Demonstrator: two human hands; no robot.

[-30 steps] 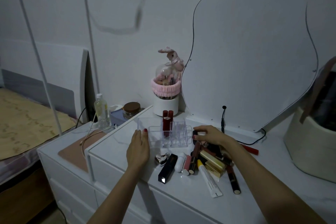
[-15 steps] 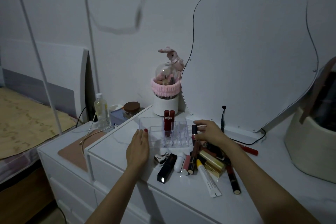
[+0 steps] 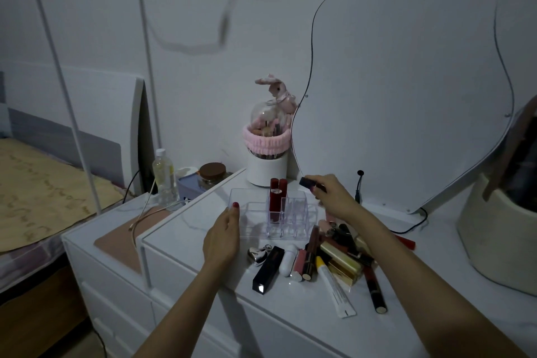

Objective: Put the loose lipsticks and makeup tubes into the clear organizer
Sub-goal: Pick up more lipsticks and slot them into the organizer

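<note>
Lifted since a second ago: right hand, then low beside the pile, now up over the far right corner of the clear organizer with a dark lipstick pinched in curled fingers. Left hand unmoved, flat on the dresser top, fingers straight, fingertips touching the organizer's near left edge, holding nothing, probably steadying it.

Lipstick lying roughly level, long axis running left to right, free end pointing left toward the slots. Needs tipping upright before it can drop in. Open slots just below and left of that end; right hand plainly the nearer one. Two red lipsticks already upright in a far slot; the slots to their right look empty, as far as the clear plastic lets on.

Remaining pile near and right of the organizer, jumbled: black lipstick and white tube nearest the front edge, gold cases and dark sticks crossed behind. Most of the job left, by the look of it.

White glossy dresser top, dim room. Curved mirror leaning on the far wall, brush holder with pink band left of it, water bottle and brown-lidded jar further left, bed at far left, cream basket at right.
</note>
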